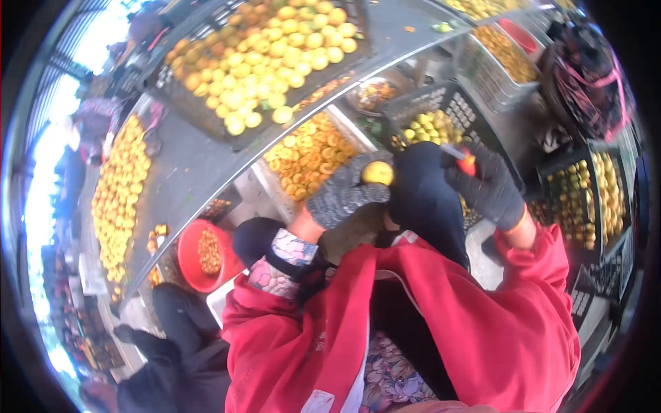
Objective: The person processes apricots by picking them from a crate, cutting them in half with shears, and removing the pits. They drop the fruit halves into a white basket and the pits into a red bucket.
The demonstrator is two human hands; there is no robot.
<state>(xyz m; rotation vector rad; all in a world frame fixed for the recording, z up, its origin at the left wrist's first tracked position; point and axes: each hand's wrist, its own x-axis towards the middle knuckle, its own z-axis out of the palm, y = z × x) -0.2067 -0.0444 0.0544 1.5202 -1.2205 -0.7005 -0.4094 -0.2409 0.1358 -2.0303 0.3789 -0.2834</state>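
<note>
My left hand (349, 195), in a grey knitted glove, grips a round yellow fruit (377, 173) that looks like a peach or apricot. Its fingers curl around the fruit beside my knee. In a dark glove, my right hand (490, 184) is closed around a small knife (467, 164) with a red-orange handle; its short blade points left, apart from the fruit. Just beyond my left hand is a white-rimmed tray (270, 189) of orange cut fruit halves (310, 153). A black crate (482, 113) with whole yellow-green fruits (430, 127) stands past my knees.
A metal table (186, 165) crosses ahead, bearing a black tray (200, 113) of yellow fruits and another fruit pile (122, 199). A red bucket (193, 258) with small brownish pieces stands left, near another person's dark-clothed legs (182, 310). Fruit crates (599, 148) and a grey basket (475, 76) are right.
</note>
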